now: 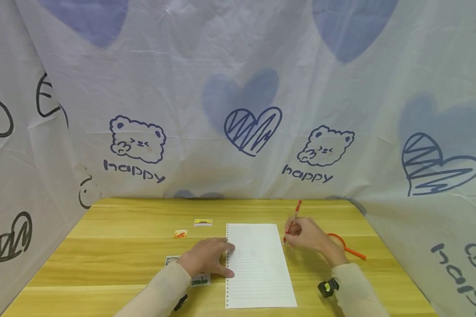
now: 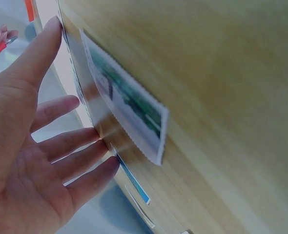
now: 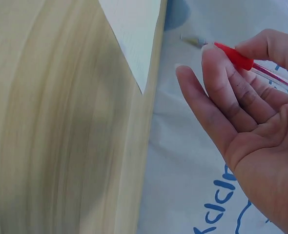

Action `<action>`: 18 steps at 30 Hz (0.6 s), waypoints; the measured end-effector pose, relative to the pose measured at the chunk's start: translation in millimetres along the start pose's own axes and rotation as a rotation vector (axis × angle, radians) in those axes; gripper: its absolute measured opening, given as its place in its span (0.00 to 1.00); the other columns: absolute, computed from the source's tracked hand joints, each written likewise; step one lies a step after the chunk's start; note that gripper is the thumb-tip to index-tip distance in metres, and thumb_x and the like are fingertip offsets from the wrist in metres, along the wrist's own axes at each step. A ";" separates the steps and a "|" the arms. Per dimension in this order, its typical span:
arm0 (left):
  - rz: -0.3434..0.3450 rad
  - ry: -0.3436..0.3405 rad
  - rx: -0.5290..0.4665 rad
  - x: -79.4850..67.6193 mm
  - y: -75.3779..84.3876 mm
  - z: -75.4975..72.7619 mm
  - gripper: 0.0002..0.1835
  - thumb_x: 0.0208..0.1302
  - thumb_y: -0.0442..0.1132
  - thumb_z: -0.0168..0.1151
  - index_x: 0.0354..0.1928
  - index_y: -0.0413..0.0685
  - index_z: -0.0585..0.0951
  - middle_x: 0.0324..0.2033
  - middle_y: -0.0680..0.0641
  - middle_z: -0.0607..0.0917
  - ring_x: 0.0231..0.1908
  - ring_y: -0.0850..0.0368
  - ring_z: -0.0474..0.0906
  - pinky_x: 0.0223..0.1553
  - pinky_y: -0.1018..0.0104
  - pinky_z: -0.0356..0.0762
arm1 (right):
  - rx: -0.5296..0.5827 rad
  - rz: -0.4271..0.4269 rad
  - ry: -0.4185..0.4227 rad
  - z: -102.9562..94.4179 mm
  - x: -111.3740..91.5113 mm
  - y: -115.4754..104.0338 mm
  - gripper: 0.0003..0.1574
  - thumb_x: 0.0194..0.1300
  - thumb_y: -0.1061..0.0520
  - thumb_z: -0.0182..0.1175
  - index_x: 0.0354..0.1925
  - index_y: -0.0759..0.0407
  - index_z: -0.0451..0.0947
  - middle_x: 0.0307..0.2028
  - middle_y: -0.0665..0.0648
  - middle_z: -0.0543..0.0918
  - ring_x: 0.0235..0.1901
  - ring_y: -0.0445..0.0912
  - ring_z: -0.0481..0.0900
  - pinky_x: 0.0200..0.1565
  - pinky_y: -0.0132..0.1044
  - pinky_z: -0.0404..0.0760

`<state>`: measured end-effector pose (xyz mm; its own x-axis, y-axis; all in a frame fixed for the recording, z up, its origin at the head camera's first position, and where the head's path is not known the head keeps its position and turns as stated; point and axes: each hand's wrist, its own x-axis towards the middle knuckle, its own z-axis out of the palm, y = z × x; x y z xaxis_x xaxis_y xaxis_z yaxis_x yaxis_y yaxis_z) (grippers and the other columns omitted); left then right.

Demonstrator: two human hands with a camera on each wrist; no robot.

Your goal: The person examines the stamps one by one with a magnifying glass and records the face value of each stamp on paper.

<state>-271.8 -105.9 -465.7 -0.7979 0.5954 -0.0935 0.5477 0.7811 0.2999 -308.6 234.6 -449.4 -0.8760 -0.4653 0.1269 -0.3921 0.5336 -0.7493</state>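
A lined sheet of paper (image 1: pixel 259 281) with punched holes down its left edge lies on the wooden table, bearing faint red writing in its upper half. My left hand (image 1: pixel 208 257) rests at the sheet's left edge, thumb and fingertips on the paper, fingers fairly straight. Under and beside that hand lie stamps, one with a green picture (image 2: pixel 127 100). Just past the sheet's right edge, my right hand (image 1: pixel 307 235) pinches a red pen (image 1: pixel 297 211) between thumb and fingers, its tip pointing down toward the paper's side. In the right wrist view the pen (image 3: pixel 236 56) shows a red grip.
Two small stamps, a yellow-purple one (image 1: pixel 203 223) and a yellow-red one (image 1: pixel 180 234), lie left of the sheet's top. An orange-red magnifying glass (image 1: pixel 355 253) lies behind the right wrist. A white printed cloth (image 1: pixel 190 145) hangs around the table's back and sides.
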 end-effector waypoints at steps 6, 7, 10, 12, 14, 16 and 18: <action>0.010 0.006 0.003 -0.6 0.1 0.0 0.42 0.53 0.63 0.77 0.66 0.49 0.80 0.68 0.38 0.78 0.68 0.40 0.75 0.68 0.42 0.73 | 0.021 -0.022 -0.027 8.5 2.9 -2.3 0.03 0.62 0.65 0.65 0.35 0.64 0.80 0.25 0.58 0.88 0.25 0.47 0.86 0.31 0.33 0.85; 0.010 0.007 0.005 -0.7 0.3 -0.1 0.42 0.53 0.63 0.77 0.66 0.49 0.79 0.68 0.38 0.78 0.68 0.40 0.75 0.68 0.42 0.73 | 0.018 -0.022 -0.032 9.6 3.1 -2.9 0.04 0.62 0.64 0.65 0.36 0.65 0.81 0.26 0.57 0.88 0.25 0.46 0.86 0.32 0.32 0.85; 0.007 0.004 0.006 -0.8 0.6 -0.4 0.42 0.53 0.63 0.77 0.66 0.49 0.79 0.68 0.38 0.78 0.68 0.40 0.75 0.68 0.42 0.73 | 0.029 -0.015 -0.046 12.7 3.4 -3.3 0.07 0.63 0.63 0.65 0.40 0.66 0.84 0.29 0.58 0.89 0.28 0.47 0.87 0.34 0.33 0.87; 0.004 0.001 0.008 -0.8 0.5 -0.5 0.42 0.53 0.63 0.77 0.66 0.49 0.79 0.68 0.38 0.78 0.68 0.40 0.75 0.68 0.42 0.73 | 0.037 0.008 -0.060 14.1 3.0 -4.3 0.07 0.64 0.62 0.65 0.40 0.64 0.85 0.32 0.59 0.90 0.31 0.48 0.88 0.36 0.35 0.88; 0.002 -0.002 0.006 -0.7 0.5 -0.6 0.42 0.53 0.63 0.77 0.66 0.49 0.79 0.69 0.39 0.78 0.68 0.41 0.75 0.68 0.42 0.73 | 0.071 0.045 -0.079 15.8 2.9 -5.2 0.06 0.66 0.60 0.66 0.40 0.61 0.86 0.36 0.62 0.90 0.33 0.50 0.88 0.37 0.37 0.88; 0.001 -0.002 0.007 -0.4 0.2 -0.7 0.42 0.53 0.63 0.77 0.66 0.49 0.79 0.69 0.39 0.78 0.68 0.41 0.75 0.68 0.42 0.72 | 0.099 0.076 -0.088 18.0 3.2 -6.4 0.06 0.66 0.59 0.68 0.39 0.61 0.85 0.38 0.63 0.90 0.34 0.48 0.87 0.38 0.37 0.89; 0.000 -0.001 0.006 -0.3 0.4 -0.7 0.42 0.53 0.63 0.77 0.66 0.49 0.79 0.69 0.39 0.78 0.68 0.41 0.75 0.69 0.42 0.72 | 0.120 0.095 -0.085 21.0 4.4 -7.3 0.06 0.65 0.59 0.69 0.38 0.61 0.84 0.38 0.63 0.89 0.32 0.45 0.86 0.37 0.36 0.88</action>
<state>-271.5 -105.9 -464.9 -0.7978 0.5953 -0.0950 0.5489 0.7825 0.2939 -303.6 213.9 -457.0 -0.8788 -0.4773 0.0000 -0.2674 0.4924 -0.8283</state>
